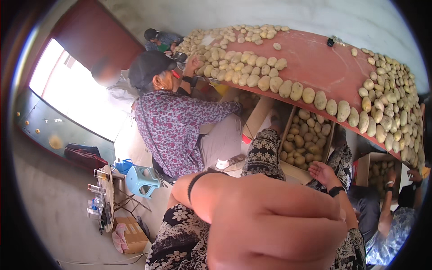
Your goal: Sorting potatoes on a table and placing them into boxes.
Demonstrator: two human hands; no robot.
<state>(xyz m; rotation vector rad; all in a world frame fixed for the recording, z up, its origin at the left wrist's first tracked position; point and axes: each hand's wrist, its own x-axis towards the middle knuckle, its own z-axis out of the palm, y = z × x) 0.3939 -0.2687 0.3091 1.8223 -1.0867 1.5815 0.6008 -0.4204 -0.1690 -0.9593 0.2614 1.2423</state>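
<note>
My left hand (pixel 276 226) is raised close to the camera and fills the lower middle of the view. Its back faces me and its fingers bend together towards the right, so whatever lies under them is hidden. Lower down, my right hand (pixel 322 173) hovers by my knee with the palm up, fingers loosely apart and nothing in it. Just beyond it, between my legs, stands a cardboard box (pixel 297 171) filled with potatoes (pixel 305 133). Rows of potatoes (pixel 297 91) line the near edge of a red tabletop (pixel 317 57).
A co-worker (pixel 175 125) sits at my left by another box; another person's hand (pixel 390 175) is near a potato box (pixel 361 165) at right. Further left are a blue plastic stool (pixel 143 180), a small round table (pixel 109 199) with glasses and a carton (pixel 133 234).
</note>
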